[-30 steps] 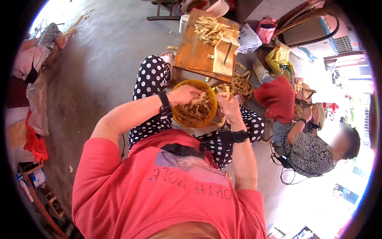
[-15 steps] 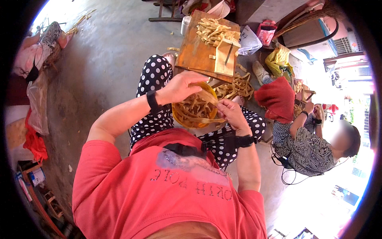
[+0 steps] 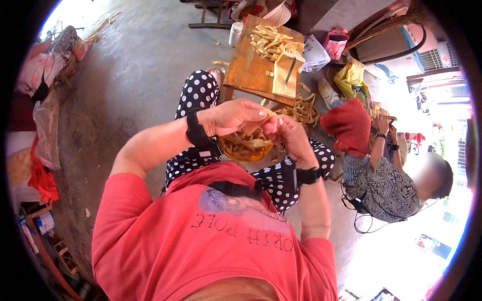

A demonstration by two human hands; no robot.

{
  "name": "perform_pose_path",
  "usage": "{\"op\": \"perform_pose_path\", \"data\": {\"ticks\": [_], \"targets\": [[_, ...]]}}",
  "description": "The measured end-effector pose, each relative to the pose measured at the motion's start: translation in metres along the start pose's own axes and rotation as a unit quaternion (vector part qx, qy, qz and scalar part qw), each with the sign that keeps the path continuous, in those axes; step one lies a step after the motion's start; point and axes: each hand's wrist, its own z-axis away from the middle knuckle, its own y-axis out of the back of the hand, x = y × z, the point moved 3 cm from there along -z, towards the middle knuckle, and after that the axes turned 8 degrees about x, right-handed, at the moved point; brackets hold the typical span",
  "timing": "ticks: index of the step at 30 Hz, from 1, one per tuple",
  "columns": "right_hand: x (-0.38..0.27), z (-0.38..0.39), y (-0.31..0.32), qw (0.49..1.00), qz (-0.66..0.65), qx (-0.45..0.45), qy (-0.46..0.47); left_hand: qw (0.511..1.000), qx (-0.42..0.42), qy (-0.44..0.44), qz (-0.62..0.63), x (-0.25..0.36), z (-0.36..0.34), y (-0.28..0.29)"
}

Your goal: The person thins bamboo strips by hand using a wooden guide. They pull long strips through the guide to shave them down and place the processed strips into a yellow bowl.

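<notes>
My left hand [image 3: 240, 118] and my right hand [image 3: 292, 136] meet above a yellow basin [image 3: 246, 159]. Pinched between their fingertips is a tan, flat strip [image 3: 267, 115], partly hidden by the fingers. More brownish, curled strips [image 3: 251, 143] lie in the basin, which sits between my knees. Just beyond stands a small wooden table [image 3: 242, 67] with a heap of pale cut strips [image 3: 273, 41] on it. A light wooden board [image 3: 282, 89] with a dark, narrow bar across it rests on its near right corner.
Long strips [image 3: 305, 110] are piled low, right of the basin. Farther right, a co-worker [image 3: 386, 188] sits beside a red cloth [image 3: 345, 125], hands at another small board. A yellow bag [image 3: 351, 75] and a white canister [image 3: 235, 34] flank the table.
My left hand has moved right to meet the right one, and its fingers now grip the strip. My right hand has risen slightly, lifting the strip from the basin.
</notes>
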Motion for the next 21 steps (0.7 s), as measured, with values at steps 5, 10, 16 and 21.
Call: {"op": "perform_pose_path", "data": {"ticks": [5,10,16,21], "targets": [[0.026,0.001,-0.016,0.962,-0.236,0.058,-0.127,0.954,0.105,-0.205,-0.192,0.001,-0.001,0.004],[0.038,0.000,-0.023,0.865,-0.392,-0.231,-0.212,0.761,0.135,-0.368,-0.516,0.003,0.001,-0.007],[0.031,-0.004,-0.030,0.872,-0.458,-0.069,-0.160,0.650,0.144,-0.424,-0.614,0.008,0.007,-0.015],[0.013,-0.007,-0.040,0.866,-0.462,0.186,-0.050,0.667,0.180,-0.381,-0.615,-0.004,0.004,-0.011]]}}
